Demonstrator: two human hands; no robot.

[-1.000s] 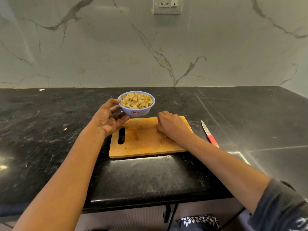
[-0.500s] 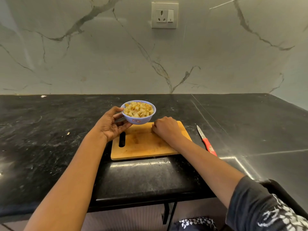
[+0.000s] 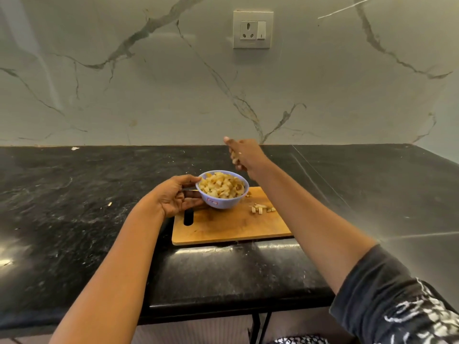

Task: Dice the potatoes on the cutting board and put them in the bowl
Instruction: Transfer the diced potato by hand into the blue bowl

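The left hand (image 3: 173,198) cups the bowl (image 3: 221,204) from 9 o'clock, fingers curled round its wall. The bowl sits at the cutting board's (image 3: 223,228) 11 o'clock corner, heaped with potato dice (image 3: 222,187). These look light, damp and slippery, and are best scooped loosely. Stray dice (image 3: 260,209) lie at the bowl's 3 o'clock. The right hand (image 3: 244,155), resting on the board half a second ago, now hangs above the bowl's 1 o'clock rim, its fingers closed on potato dice.

Black bench (image 3: 74,194) lies open either side of the cutting board (image 3: 223,229); the heaped bowl (image 3: 221,202) and loose potato dice (image 3: 260,209) crowd its far edge, its near half free.
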